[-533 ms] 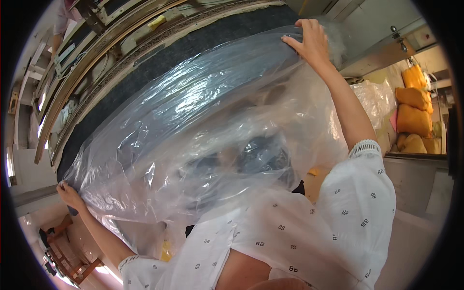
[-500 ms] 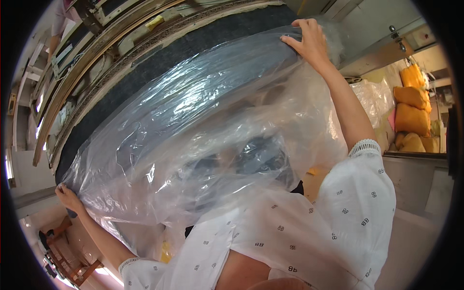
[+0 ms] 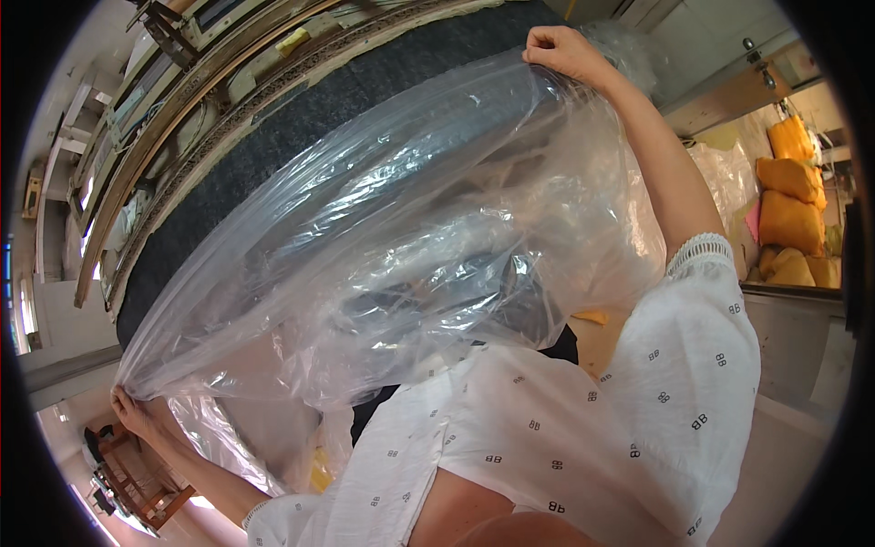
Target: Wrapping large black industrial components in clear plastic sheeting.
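Note:
A wide clear plastic sheet stretches between my hands, glossy and wrinkled, hanging in loose folds toward my body. At the far right, the closed fingers of my right hand pinch its upper edge. My left hand is closed on the sheet's gathered corner at the lower left. Under and beyond the film runs a long dark table surface, its bare strip showing past the film's edge. Dark clothing shows dimly through the folds near my waist.
Behind the dark surface, a machine frame with long rails crosses the upper left. Several yellow-orange bundles are stacked at the right, near crumpled clear plastic. A brown wooden stool stands at the lower left.
My right hand's spread fingers have closed on the sheet's edge, and the hand has shifted slightly left. My left hand has dropped a little. The film's upper edge is drawn straighter.

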A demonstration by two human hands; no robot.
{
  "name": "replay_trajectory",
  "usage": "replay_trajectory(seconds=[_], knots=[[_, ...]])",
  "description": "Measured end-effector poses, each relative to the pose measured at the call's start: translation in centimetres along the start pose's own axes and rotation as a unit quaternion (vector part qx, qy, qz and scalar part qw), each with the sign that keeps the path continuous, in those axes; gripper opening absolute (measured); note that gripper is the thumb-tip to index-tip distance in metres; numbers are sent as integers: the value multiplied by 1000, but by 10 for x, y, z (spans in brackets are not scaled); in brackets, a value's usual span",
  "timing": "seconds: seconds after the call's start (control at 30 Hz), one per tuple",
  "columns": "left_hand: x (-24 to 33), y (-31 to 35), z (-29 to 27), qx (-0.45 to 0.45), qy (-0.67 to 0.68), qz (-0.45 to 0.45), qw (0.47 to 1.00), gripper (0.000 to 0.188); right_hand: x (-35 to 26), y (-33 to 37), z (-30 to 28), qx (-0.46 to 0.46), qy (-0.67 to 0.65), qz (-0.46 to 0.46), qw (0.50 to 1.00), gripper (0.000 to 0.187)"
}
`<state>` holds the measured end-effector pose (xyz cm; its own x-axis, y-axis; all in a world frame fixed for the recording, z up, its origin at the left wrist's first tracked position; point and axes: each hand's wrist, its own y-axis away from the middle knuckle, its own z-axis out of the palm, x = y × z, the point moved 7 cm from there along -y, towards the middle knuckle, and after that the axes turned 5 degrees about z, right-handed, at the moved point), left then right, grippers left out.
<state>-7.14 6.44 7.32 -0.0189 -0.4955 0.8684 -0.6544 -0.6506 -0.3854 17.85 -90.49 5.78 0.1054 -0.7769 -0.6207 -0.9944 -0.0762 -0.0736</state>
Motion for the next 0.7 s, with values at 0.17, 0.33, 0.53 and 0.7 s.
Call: replay_trajectory(seconds=[0.17, 0.33, 0.53, 0.7], knots=[[-13, 37, -51, -82, 119, -102, 984, 31, -7, -5, 8, -34, -34, -14, 999, 16], [0, 26, -5, -50, 116, -113, 986, 28, -21, -31, -29, 116, -158, -77, 978, 18], [12, -42, 44, 161, -218, 67, 960, 29, -4, -112, -50, 280, -253, -34, 926, 30], [22, -23, 179, 166, -137, 74, 974, 31, 103, -109, -12, 289, -125, 4, 949, 25]])
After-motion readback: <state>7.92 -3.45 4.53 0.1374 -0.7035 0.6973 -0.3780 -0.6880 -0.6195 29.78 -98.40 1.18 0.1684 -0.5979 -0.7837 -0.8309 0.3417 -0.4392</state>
